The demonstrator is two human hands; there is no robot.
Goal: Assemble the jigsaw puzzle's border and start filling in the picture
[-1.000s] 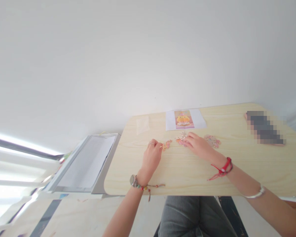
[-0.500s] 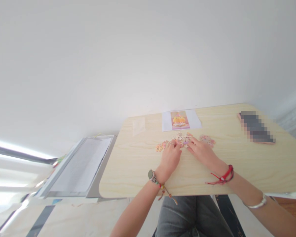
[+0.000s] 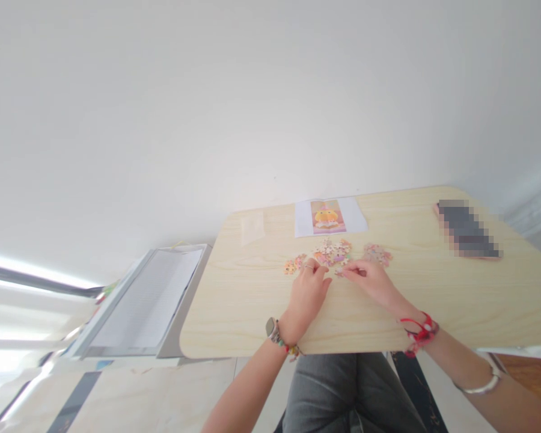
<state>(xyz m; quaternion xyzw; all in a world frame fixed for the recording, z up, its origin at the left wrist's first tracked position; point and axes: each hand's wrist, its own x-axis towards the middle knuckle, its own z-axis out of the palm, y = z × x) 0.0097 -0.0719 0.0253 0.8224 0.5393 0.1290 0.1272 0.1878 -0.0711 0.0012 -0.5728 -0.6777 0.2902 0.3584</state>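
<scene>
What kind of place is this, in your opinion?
Probably a plain room at home or in a study space: a light wooden table against a bare white wall, jigsaw puzzle pieces under both hands, and a printed reference picture.

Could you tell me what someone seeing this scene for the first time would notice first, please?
First the two hands at the table's middle: the left hand and right hand meet at a cluster of puzzle pieces, the right hand pinching one piece. Behind them, by the wall, lies a printed picture of an orange figure. A blurred-out phone lies at the far right of the table.
</scene>
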